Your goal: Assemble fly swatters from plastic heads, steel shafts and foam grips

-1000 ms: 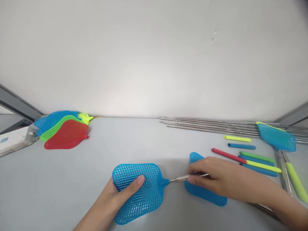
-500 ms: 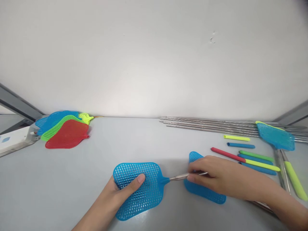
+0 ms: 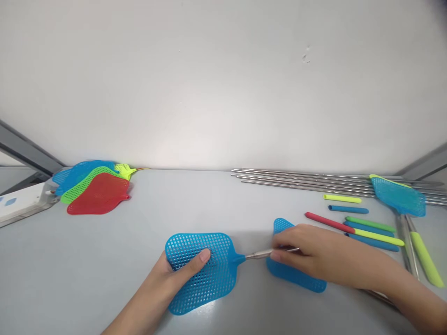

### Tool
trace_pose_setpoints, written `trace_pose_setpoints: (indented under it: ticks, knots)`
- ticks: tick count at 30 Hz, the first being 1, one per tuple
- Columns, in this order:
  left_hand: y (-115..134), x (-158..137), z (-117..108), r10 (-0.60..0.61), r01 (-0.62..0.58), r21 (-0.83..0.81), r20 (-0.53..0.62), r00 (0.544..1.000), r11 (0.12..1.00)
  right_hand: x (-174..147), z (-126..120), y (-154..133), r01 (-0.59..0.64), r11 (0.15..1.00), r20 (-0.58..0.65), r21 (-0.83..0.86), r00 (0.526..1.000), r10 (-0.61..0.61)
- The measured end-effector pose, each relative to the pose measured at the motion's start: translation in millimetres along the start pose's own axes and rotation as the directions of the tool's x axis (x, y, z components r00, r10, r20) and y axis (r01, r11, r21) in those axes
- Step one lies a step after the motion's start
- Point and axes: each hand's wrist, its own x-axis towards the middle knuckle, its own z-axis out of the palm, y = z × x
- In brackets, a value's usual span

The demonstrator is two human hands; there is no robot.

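Note:
A blue mesh fly swatter head (image 3: 218,284) is in my left hand (image 3: 181,277), thumb on top and fingers hidden beneath. Its narrow neck points right and meets the end of a metal rod (image 3: 256,255). My right hand (image 3: 303,253) pinches this rod between thumb and fingers, a short way from the neck. Under my right hand lies a second blue swatter head (image 3: 296,274), partly covered by the hand. How deep the rod sits in the neck cannot be made out.
Red, green and blue swatter heads (image 3: 101,194) lie piled at the left beside a white box (image 3: 21,202). Several metal rods (image 3: 296,180) run along the wall at right. Coloured handle sleeves (image 3: 349,209) and swatters with rods (image 3: 398,195) lie at the right.
Both hands keep their hold on the swatter head and rod, nearly in place. The whole view has shifted very slightly.

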Motion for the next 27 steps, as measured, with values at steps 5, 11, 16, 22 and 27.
trace_pose_setpoints:
  ticks: [5,11,16,22,27]
  knots:
    - [0.2,0.3,-0.7,-0.017,0.017,-0.007,0.017,1.000,1.000,1.2,0.5,0.4,0.010,1.000,0.003,-0.005,1.000,-0.010]
    - [-0.8,-2.8,3.4,-0.028,0.027,-0.016,-0.032,0.999,1.000,2.0,-0.1,-1.7,0.009,1.000,0.006,-0.005,1.000,-0.009]
    - [-0.9,-2.5,3.2,-0.030,0.029,-0.024,-0.042,0.999,0.999,1.9,0.3,-1.9,0.014,1.000,0.005,-0.013,1.000,-0.014]
    - [-0.8,-2.3,4.1,-0.026,0.025,-0.018,-0.052,0.998,1.000,-0.2,0.5,-0.8,0.012,1.000,0.004,-0.014,1.000,-0.012]
    - [-0.3,-3.4,4.9,-0.002,0.001,-0.024,-0.036,0.999,1.000,0.0,0.7,-0.5,0.008,1.000,0.001,-0.019,1.000,-0.008]
